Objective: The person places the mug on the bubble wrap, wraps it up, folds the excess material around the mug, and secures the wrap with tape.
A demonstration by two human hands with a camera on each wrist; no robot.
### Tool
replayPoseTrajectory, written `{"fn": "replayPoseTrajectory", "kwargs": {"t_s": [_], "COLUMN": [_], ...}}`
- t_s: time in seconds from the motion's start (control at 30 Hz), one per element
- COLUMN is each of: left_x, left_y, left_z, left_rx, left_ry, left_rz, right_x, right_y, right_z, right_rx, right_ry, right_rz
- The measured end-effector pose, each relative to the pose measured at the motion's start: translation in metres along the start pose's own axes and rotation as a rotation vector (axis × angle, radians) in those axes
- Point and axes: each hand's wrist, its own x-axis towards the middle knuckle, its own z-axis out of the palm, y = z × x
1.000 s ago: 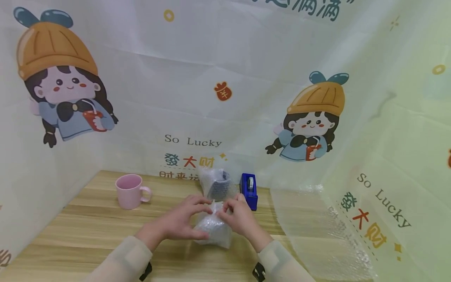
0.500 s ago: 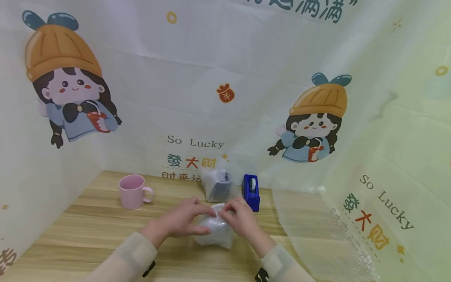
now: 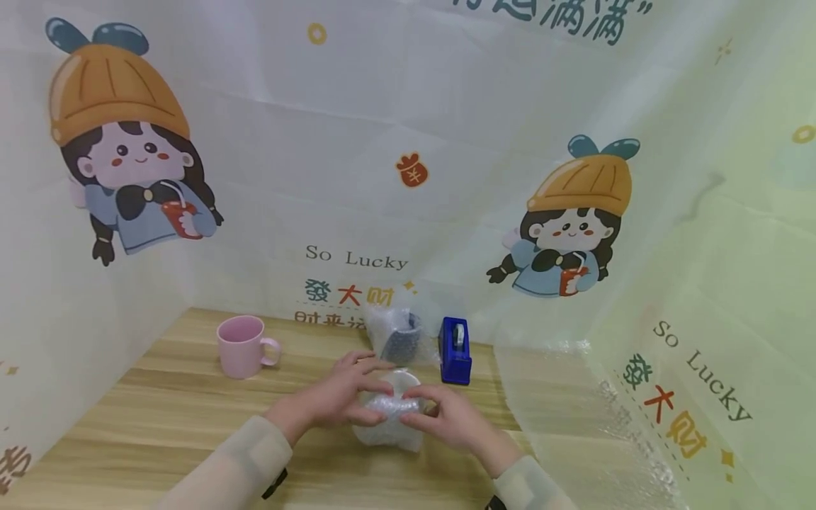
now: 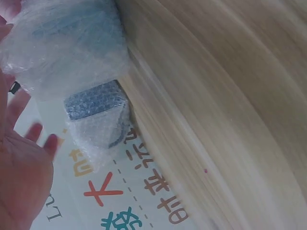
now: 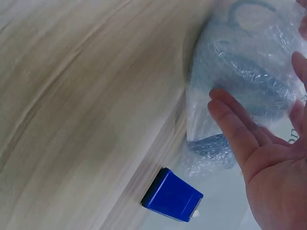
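Touching the wrap (image 3: 390,433), left hand (image 3: 344,394) and right hand (image 3: 456,419) are curving half-open, any pinch unclear, and the wrap's springiness is probably threatening unfolding if either slips.

Clear bubble-patterned wrap (image 3: 390,431), pink mug (image 3: 241,348), blue tape dispenser (image 3: 455,361), tan wood-grained table (image 3: 159,404), pale cartoon-printed backdrop (image 3: 306,156)

The head view looks forward and down from the near side of the table (image 3: 159,411), far enough back to take in the printed cloth (image 3: 287,170). Both wrist views sit close and tilted, sharing the bubble-wrapped bundle (image 3: 390,428), upper left in one, upper right in the other. Head and right wrist share the tape dispenser (image 3: 455,367).
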Motion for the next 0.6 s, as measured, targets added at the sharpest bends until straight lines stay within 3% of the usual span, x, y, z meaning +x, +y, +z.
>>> {"fn": "replayPoseTrajectory", "kwargs": {"t_s": [0.2, 0.4, 0.6], "left_x": [-0.003, -0.005, -0.003], "left_y": [-0.005, -0.008, -0.011], "left_z": [0.001, 0.004, 0.008], "left_rx": [-0.152, -0.3, -0.363], "left_ry": [-0.045, -0.049, -0.04], "left_rz": [-0.048, -0.145, -0.171], "right_x": [0.005, 0.006, 0.008], "right_y": [0.004, 0.008, 0.013], "right_z": [-0.002, -0.004, -0.008], "right_rx": [-0.001, -0.037, -0.035], "right_ry": [-0.006, -0.02, -0.05], "right_rz": [-0.035, -0.076, -0.129]}}
